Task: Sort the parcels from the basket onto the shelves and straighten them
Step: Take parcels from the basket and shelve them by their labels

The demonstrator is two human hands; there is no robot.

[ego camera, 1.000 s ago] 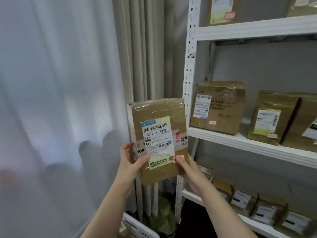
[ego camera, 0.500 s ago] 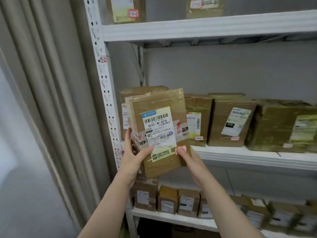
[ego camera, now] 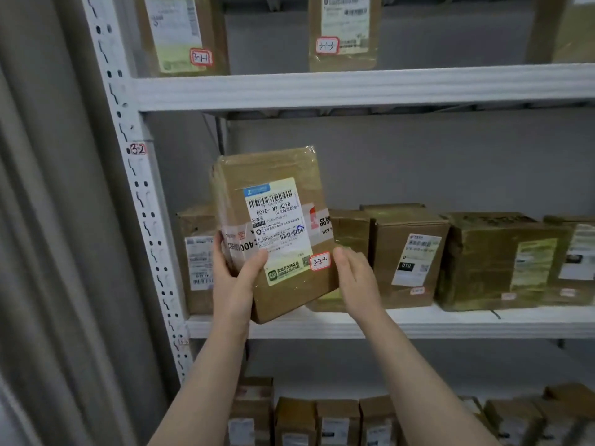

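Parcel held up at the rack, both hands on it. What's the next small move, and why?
Probably set the parcel down on the middle shelf: its red tag reads 3-2-2, the post mark reads 3-2, and the left hand and right hand hold it tilted before that shelf.

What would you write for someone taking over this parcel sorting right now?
Left hand grips the parcel at its lower left edge; right hand holds its lower right edge.
The parcel, stickered 3-2-2, hangs tilted before the middle shelf, not yet set down.
Other boxes stand in a row on that shelf.
Left: place it there, straighten it. The basket is out of view, so what remains is unknown.
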